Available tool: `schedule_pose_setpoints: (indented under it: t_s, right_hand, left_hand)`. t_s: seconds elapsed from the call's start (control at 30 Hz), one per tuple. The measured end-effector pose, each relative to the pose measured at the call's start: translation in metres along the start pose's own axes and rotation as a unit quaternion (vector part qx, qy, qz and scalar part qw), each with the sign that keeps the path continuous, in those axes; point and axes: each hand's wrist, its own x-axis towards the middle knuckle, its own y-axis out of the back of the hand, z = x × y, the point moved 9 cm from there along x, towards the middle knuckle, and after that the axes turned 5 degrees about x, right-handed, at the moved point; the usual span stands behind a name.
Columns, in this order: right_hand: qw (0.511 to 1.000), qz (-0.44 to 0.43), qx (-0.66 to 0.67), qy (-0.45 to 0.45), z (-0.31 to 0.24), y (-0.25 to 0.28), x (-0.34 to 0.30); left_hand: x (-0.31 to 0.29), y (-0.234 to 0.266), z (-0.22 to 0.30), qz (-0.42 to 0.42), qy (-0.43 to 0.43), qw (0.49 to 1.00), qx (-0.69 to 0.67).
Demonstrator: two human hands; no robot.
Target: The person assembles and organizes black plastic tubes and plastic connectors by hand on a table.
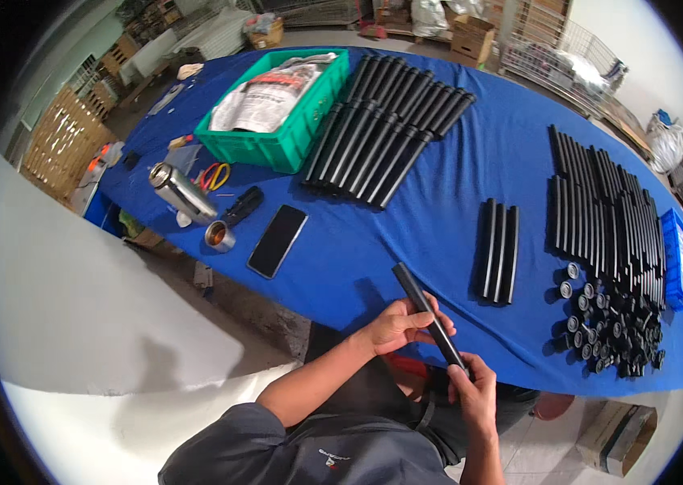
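Observation:
A black tube [414,284] slants across the front edge of the blue-covered table, gripped by both of my hands. My left hand [403,323] wraps round its middle. Lower down, my right hand [475,390] closes on the near end, which its fingers partly hide. Three similar black tubes [501,250] lie side by side to the right of my hands. Farther right are rows of many black tubes [600,206] and a heap of small round black caps [612,327]. Beyond my hands, toward the back, longer black tubes with collars [382,129] lie in a fanned stack.
On the left stand a green crate [257,145] with printed paper, a steel flask [182,192] and a metal cup [219,236]. A phone [277,241] and yellow-red scissors [215,175] lie nearby. A blue basket [678,260] sits at the right edge of the blue cloth [430,214].

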Motion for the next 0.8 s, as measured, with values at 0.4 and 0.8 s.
schedule_pose_setpoints:
  t_s: [0.4, 0.8]
  right_hand:
    - [0.864, 0.107, -0.335, 0.360, -0.029, -0.011, -0.014]
    - [0.881, 0.067, -0.322, 0.340, -0.046, -0.008, -0.010]
  left_hand:
    - [0.003, 0.002, 0.002, 0.018, -0.017, 1.000, 0.003]
    - [0.001, 0.003, 0.005, 0.017, -0.021, 1.000, -0.009]
